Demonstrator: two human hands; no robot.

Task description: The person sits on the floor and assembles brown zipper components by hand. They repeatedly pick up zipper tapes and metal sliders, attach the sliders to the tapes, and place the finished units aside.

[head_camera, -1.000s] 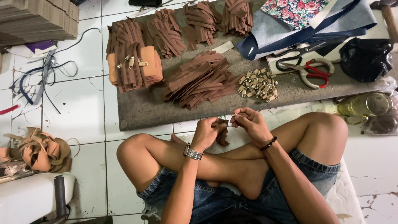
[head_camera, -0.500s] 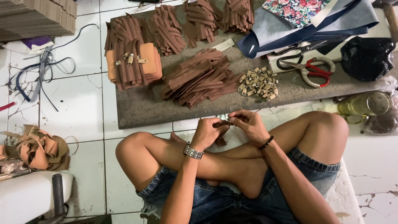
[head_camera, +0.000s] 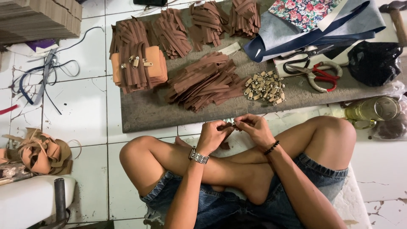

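Now, compared with a moment back, the left hand [head_camera: 213, 135] and right hand [head_camera: 253, 127] have drawn closer — fingers pinching a small metal clasp [head_camera: 233, 123] on a brown strap over the crossed legs, below the pile of clasps [head_camera: 263, 87].

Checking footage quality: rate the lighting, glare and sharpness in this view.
Head view: even, soft light with faint shadows; slight glare on the glass bottle; brown strips sharp; the small piece between left hand and right hand is too tiny to resolve.
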